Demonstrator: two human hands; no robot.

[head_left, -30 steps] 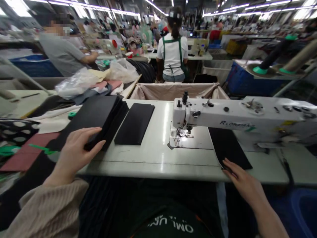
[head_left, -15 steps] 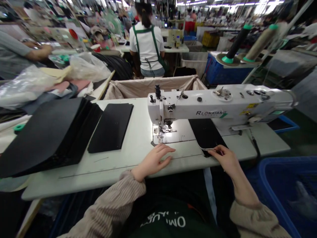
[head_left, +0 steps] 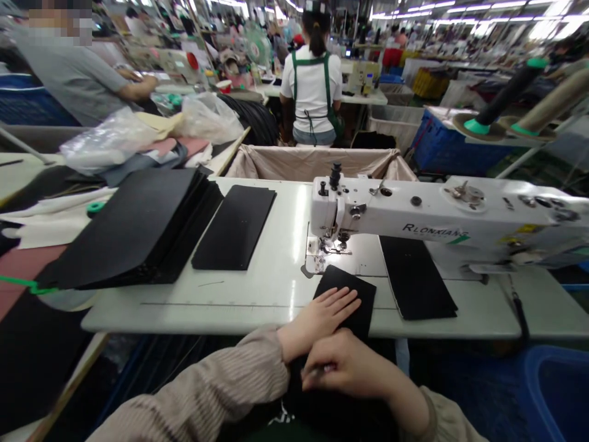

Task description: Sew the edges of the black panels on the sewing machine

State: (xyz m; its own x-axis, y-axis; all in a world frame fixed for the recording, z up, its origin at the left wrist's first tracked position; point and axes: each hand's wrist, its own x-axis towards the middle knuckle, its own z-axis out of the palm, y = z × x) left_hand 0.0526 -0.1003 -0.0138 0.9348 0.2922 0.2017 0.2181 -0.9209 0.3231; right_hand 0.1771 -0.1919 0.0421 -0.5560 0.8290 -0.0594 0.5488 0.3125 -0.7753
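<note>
Long strip lights [head_left: 504, 5] run above a crowded sewing factory, where an industrial sewing machine [head_left: 391, 205] stands near thread cones [head_left: 508, 96], a cloth-lined bin [head_left: 317, 161] and an aproned co-worker [head_left: 311, 86].

I count two hands, my left hand [head_left: 324, 310] and my right hand [head_left: 343, 367], at one black panel [head_left: 347, 279]. On my counter [head_left: 271, 288] I count one Rlonxiang sewing machine [head_left: 442, 209], one tall stack of black panels [head_left: 142, 224] and two low piles [head_left: 234, 227], layers too tight to number. Past these, two thread cones [head_left: 510, 95].
</note>
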